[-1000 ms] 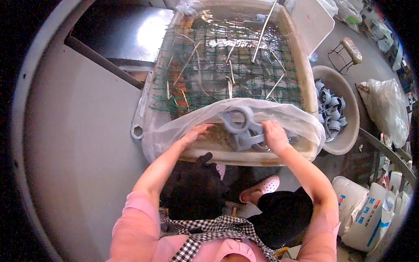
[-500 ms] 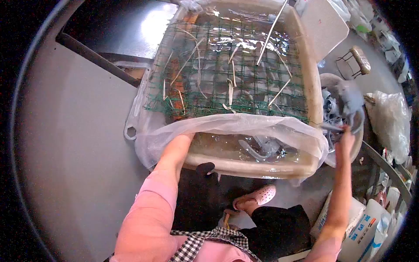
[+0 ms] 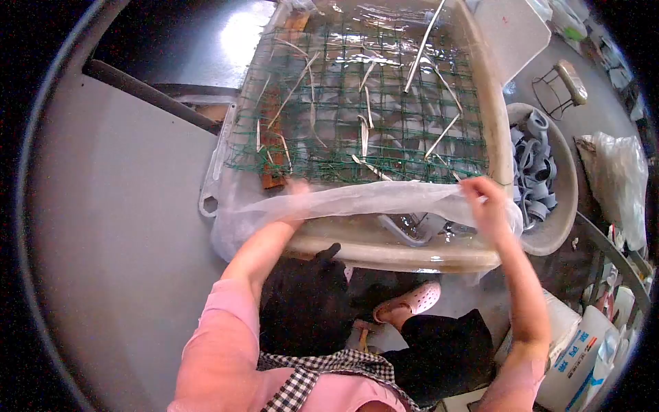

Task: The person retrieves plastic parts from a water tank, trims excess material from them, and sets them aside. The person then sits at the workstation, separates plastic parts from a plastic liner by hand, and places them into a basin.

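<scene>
A large pale tub (image 3: 500, 103) of water stands before me, with a green net (image 3: 412, 117) spread across it. A sheer whitish sheet (image 3: 384, 196) lies along the net's near edge. My right hand (image 3: 486, 206) pinches this sheet near the tub's right side. My left hand (image 3: 296, 200) is at the sheet's left part, blurred and partly behind the thin material, so its fingers are unclear. Grey curved strips (image 3: 412, 230) lie in the water by the near rim, below the sheet. More grey shapes show dimly beneath the net.
A round basin (image 3: 566, 223) at the right holds several grey curled pieces (image 3: 535, 172). Pale strips and a white rod (image 3: 423, 48) lie over the net. A stool (image 3: 566, 82), a clear plastic bag (image 3: 618, 178) and printed sacks (image 3: 576, 357) are at the right.
My right hand has left the basin and the grey piece it held, moving left to grip the sheet. My left hand has risen slightly, and the sheet's near opening has narrowed.
</scene>
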Demonstrator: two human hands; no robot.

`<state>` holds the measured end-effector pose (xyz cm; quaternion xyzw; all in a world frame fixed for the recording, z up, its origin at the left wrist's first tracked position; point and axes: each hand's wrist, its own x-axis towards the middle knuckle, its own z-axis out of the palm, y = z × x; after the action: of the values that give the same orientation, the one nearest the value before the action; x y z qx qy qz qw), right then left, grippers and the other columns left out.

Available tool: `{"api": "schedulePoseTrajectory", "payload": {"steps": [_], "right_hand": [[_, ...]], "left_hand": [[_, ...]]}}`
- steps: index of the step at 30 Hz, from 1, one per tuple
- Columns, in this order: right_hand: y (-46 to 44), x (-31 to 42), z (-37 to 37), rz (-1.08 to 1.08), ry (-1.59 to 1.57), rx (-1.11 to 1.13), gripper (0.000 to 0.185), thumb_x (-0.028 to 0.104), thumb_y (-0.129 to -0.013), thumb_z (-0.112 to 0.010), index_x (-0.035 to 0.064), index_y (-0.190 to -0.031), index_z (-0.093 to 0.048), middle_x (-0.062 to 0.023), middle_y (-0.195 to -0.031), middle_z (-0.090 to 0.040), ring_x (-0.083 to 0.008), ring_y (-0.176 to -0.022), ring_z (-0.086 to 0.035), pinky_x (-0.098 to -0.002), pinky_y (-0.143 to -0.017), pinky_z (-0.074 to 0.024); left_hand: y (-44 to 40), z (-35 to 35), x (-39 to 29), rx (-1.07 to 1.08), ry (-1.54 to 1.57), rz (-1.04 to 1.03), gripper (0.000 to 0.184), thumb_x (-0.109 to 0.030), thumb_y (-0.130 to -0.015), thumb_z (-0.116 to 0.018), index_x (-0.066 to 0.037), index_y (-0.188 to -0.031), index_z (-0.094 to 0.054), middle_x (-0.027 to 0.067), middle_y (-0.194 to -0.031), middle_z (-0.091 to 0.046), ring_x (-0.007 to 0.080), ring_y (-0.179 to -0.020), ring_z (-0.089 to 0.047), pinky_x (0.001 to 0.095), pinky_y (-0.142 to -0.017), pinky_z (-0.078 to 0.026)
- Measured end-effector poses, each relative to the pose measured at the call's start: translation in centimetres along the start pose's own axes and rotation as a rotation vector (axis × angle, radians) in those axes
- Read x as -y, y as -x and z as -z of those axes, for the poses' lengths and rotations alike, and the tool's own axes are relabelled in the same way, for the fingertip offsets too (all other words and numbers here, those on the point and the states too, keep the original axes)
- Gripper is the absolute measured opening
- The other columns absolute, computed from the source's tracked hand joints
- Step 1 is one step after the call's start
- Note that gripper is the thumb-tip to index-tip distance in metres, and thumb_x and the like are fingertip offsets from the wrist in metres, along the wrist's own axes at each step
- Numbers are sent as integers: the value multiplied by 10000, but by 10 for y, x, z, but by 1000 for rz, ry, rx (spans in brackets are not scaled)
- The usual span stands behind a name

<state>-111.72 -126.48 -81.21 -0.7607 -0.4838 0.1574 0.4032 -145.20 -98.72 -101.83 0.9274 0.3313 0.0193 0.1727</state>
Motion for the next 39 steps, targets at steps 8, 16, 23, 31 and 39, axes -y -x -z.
{"api": "schedulePoseTrajectory", "payload": {"steps": [8,16,23,31,39], "right_hand": [[32,49,-101,186,346,1000,370,125,-740,-581,-4,-1079,-506,-217,-981,-572,-372,-906,-564,-434,-791,-463],[17,29,-142,189,341,657,546,50,-763,-464,26,-1287,-312,-218,-1220,-436,-368,-1059,-501,-416,-866,-439],[17,26,-142,97,276,607,739,41,-696,-558,158,-1350,-236,-238,-1255,-380,-391,-1099,-461,-424,-846,-458],[29,22,-124,201,340,342,675,279,-723,-667,193,-1307,-338,-176,-1227,-400,-397,-1143,-403,-484,-968,-330],[38,16,-105,368,111,493,441,317,-812,-574,94,-1165,-430,-175,-1153,-440,-360,-1028,-481,-417,-853,-426]], "left_hand": [[39,3,-19,-217,175,-270,231,-277,-794,-562,-69,-894,-581,134,-835,-568,255,-787,-536,365,-741,-443],[23,95,-65,651,249,147,166,-176,-691,-635,-45,-762,-562,95,-738,-582,213,-760,-540,346,-688,-433],[-2,135,-87,713,39,-264,334,22,-568,-509,-45,-866,-644,198,-1192,-507,371,-1054,-495,356,-880,-418],[-2,164,-113,692,306,-128,366,122,-487,-477,-19,-772,-658,138,-1249,-493,336,-1011,-542,335,-769,-467],[4,143,-111,356,325,-573,261,124,-571,-505,-7,-740,-655,119,-1177,-549,275,-1020,-555,320,-825,-456]]}}
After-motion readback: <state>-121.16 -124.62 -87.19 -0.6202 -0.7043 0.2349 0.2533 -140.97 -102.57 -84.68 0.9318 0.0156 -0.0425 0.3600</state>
